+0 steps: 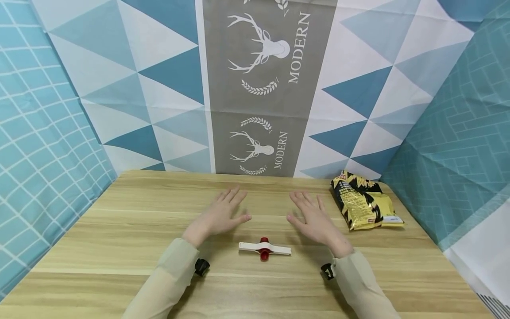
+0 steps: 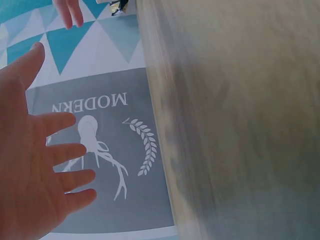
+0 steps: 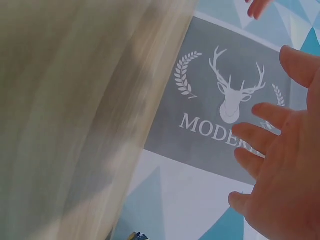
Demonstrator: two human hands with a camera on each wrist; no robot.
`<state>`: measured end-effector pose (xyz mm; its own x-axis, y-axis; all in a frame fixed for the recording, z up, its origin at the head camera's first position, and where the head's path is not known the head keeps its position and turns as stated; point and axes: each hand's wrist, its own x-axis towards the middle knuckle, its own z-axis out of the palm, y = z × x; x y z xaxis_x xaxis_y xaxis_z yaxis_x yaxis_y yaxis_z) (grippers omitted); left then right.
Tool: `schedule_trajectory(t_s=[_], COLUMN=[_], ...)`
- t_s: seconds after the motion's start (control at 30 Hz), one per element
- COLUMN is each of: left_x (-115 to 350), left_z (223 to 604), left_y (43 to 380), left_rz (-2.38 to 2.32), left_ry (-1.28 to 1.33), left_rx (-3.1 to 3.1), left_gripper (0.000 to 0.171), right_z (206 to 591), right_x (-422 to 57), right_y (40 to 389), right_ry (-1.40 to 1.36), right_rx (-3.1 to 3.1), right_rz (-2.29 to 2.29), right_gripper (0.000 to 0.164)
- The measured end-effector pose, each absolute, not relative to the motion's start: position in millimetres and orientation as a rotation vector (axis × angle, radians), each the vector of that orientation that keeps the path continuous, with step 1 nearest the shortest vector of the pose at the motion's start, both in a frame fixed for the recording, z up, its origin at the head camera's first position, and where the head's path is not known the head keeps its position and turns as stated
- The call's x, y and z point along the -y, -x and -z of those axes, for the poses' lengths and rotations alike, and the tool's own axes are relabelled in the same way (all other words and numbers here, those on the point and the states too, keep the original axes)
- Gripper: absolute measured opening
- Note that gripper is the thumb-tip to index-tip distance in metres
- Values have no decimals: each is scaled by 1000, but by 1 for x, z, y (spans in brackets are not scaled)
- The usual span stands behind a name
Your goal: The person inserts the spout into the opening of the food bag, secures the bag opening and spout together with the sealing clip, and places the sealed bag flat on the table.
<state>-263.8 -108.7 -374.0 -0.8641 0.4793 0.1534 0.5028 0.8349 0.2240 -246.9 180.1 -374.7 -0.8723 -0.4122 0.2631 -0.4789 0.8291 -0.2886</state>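
On the wooden table (image 1: pixel 119 248), centre, a white strip with a red middle piece (image 1: pixel 264 249) lies left to right, untouched. Left hand (image 1: pixel 221 215) just beyond, to its left; right hand (image 1: pixel 314 221) to its right. Both: fingers extended, thumbs apart, holding nothing. Far right: yellow-and-black packet (image 1: pixel 360 206).

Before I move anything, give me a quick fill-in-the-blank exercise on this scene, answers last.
1. The shiny yellow-and-black packet lies closer to the person's ____ hand than to the other.
2. The slim object with two white arms, lying on the light-brown wooden table, has a middle coloured ____.
3. The bare left hand and bare right hand both hold ____.
4. White capitals on the grey backdrop panel spell ____.

Missing words: right; red; nothing; MODERN.
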Motion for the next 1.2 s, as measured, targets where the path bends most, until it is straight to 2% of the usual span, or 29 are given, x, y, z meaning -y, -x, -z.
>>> schedule_trajectory(t_s=[0.53, 0.73, 0.97, 1.2], left_x=[107, 107, 102, 97], left_z=[377, 377, 376, 374], left_y=[255, 251, 244, 241], left_rz=[310, 307, 339, 312], left_ry=[850, 868, 939, 970], left_rx=[2990, 3024, 3043, 3052], left_gripper=[84, 80, 96, 98], right_z=[378, 376, 379, 380], right_x=[-176, -177, -175, -170], right_y=[242, 241, 237, 236], right_ry=[-749, -770, -819, -884], right_rx=[2845, 2844, 2878, 2890], right_rz=[-654, -643, -668, -672], right_gripper=[61, 57, 54, 52])
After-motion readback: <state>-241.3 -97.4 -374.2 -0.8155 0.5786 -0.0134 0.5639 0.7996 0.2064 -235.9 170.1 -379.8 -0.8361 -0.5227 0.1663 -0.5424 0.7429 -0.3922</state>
